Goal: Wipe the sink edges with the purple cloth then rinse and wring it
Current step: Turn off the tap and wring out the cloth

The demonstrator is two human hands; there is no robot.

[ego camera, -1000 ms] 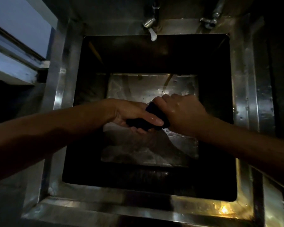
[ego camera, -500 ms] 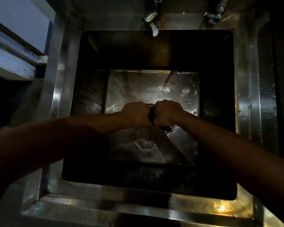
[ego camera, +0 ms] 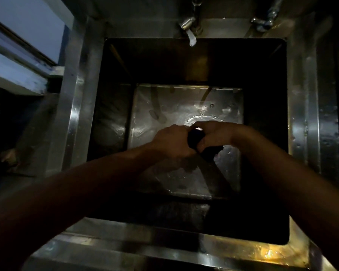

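Note:
A deep steel sink (ego camera: 80, 106) fills the dim view from above. Over the middle of its basin, my left hand (ego camera: 172, 141) and my right hand (ego camera: 213, 135) are both clenched on the cloth (ego camera: 194, 139), which looks almost black in this light. The cloth is bunched into a short roll between the two fists, and a dark end hangs out below my right hand. Water glistens on the sink floor under the hands. Most of the cloth is hidden inside the fists.
A tap spout (ego camera: 190, 36) sticks out over the sink's back edge, and a second fitting (ego camera: 262, 20) sits at the back right. A pale ledge (ego camera: 18, 75) lies to the left. The front rim (ego camera: 164, 249) is wet, with an orange glint at its right.
The hands have gone from loosely holding the cloth to two tight fists pressed together on it, then twisted against each other. The sink floor shows more water.

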